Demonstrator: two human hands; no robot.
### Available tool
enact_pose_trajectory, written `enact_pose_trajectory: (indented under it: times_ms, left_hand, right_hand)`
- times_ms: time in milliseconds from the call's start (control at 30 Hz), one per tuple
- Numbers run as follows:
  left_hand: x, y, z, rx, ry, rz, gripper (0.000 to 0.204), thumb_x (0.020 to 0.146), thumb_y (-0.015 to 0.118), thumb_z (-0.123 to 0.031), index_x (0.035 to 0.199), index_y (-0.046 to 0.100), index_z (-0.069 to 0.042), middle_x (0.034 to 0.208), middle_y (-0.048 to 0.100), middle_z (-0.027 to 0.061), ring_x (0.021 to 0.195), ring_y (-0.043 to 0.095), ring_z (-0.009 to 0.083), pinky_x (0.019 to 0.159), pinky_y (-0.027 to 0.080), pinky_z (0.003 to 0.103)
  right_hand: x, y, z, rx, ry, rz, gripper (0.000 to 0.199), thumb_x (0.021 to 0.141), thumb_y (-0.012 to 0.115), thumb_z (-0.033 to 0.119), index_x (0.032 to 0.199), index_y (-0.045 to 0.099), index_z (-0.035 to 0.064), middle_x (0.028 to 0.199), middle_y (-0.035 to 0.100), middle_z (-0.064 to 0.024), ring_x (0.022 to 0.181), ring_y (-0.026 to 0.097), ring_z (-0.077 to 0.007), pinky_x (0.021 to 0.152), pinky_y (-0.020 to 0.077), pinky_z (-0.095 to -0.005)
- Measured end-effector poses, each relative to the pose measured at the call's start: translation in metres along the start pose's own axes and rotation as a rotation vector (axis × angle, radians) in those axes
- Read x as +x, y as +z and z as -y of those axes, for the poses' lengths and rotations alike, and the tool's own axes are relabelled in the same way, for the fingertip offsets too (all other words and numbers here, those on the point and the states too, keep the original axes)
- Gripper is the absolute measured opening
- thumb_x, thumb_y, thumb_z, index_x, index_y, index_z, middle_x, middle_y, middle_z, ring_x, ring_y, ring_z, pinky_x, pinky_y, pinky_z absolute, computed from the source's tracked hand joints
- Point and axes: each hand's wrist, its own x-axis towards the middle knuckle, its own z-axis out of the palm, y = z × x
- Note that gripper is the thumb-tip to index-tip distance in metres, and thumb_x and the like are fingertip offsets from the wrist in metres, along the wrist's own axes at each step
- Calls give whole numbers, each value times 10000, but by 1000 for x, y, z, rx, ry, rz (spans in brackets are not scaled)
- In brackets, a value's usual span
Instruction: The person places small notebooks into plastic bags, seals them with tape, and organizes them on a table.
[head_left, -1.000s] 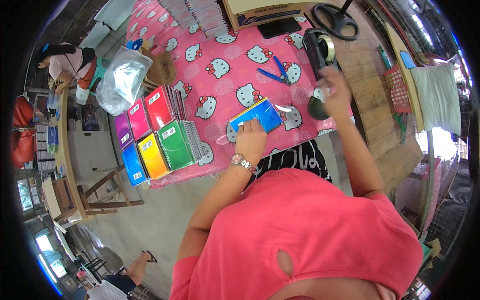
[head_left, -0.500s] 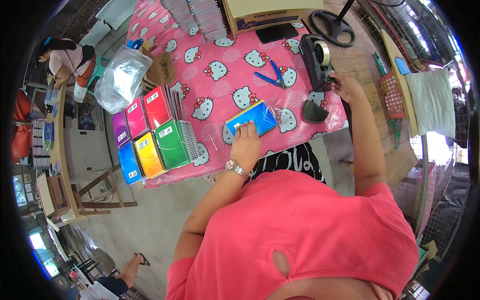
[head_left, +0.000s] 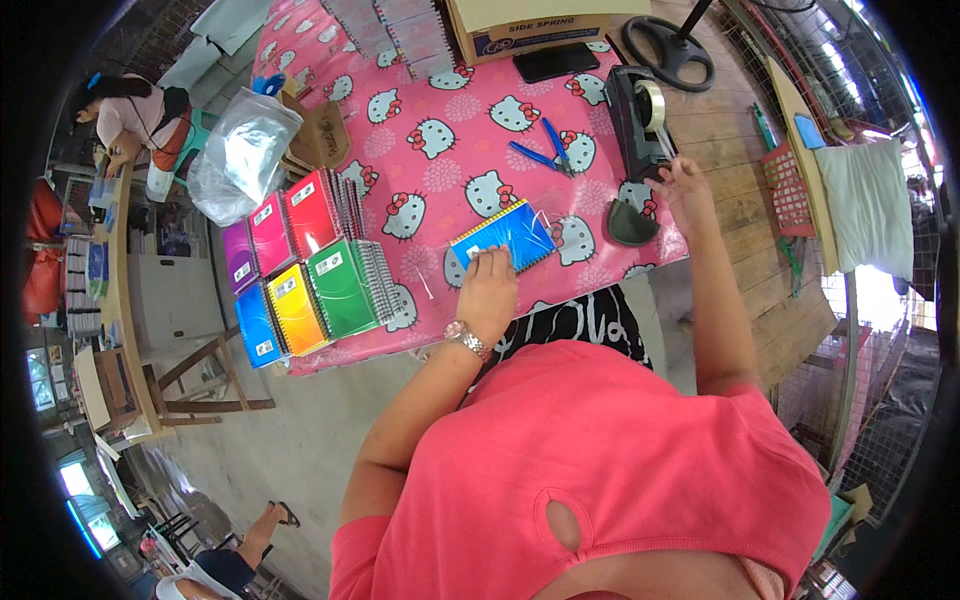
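A blue spiral notebook with a yellow coil lies at the table's near edge, with clear strips or wrap at its right end. My left hand presses bent fingers on its lower left part, holding it down. At the right edge of the table stands a black tape dispenser with a roll of clear tape. My right hand is beside its near end, fingers pinched on a strip of tape drawn off the roll. A dark green rounded piece lies just left of that hand.
Blue-handled pliers lie beyond the notebook. Stacks of coloured spiral notebooks fill the table's left side, near a clear plastic bag. A cardboard box and a black phone are at the back. Another person sits far left.
My right hand has shifted slightly toward me from the dispenser's end, and a strip of tape now shows between roll and fingers. My left hand stays on the notebook.
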Motion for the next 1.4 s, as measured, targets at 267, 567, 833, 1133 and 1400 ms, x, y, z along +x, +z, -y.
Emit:
enact_pose_trajectory:
  times_ms: [267, 567, 833, 1133, 1400]
  left_hand:
    - [1, -3, 0, -80, 8, 8, 403, 832, 570, -131, 1161, 579, 102, 1095, 579, 168, 1048, 556, 282, 971, 449, 389]
    - [-5, 3, 2, -192, -66, -71, 458, 805, 642, -194, 1182, 587, 60, 1121, 594, 163, 1027, 572, 284, 890, 474, 391]
    - [-16, 14, 3, -257, -116, -78, 419, 784, 668, -192, 1130, 619, 39, 1030, 598, 135, 966, 567, 270, 841, 461, 391]
    - [-11, 7, 3, -244, -87, -168, 410, 775, 695, -218, 1120, 640, -5, 1023, 605, 98, 917, 566, 244, 782, 455, 383]
    - [-16, 15, 7, -258, -62, -275, 410, 773, 700, -230, 1120, 648, -20, 1099, 624, 103, 921, 577, 238, 792, 469, 377]
  right_hand:
    - [-6, -3, -31, 145, 394, -45, 50, 950, 544, 87, 915, 562, 56, 797, 538, -2, 667, 512, -84, 589, 432, -204]
    - [-28, 215, -30, -954, 258, 1185, 121, 873, 653, 170, 889, 623, 53, 760, 590, -40, 707, 578, -113, 559, 456, -253]
    - [-41, 226, -26, -1409, 81, 1368, 151, 841, 698, 179, 886, 653, 41, 769, 638, -53, 712, 609, -134, 681, 517, -283]
    - [-24, 222, -45, -1413, 481, 1267, 162, 812, 701, 161, 872, 652, 19, 751, 648, -48, 684, 633, -127, 563, 501, -301]
    - [-26, 218, -56, -1578, 388, 1224, 126, 763, 689, 127, 783, 662, 5, 695, 673, -91, 616, 671, -160, 466, 510, -328]
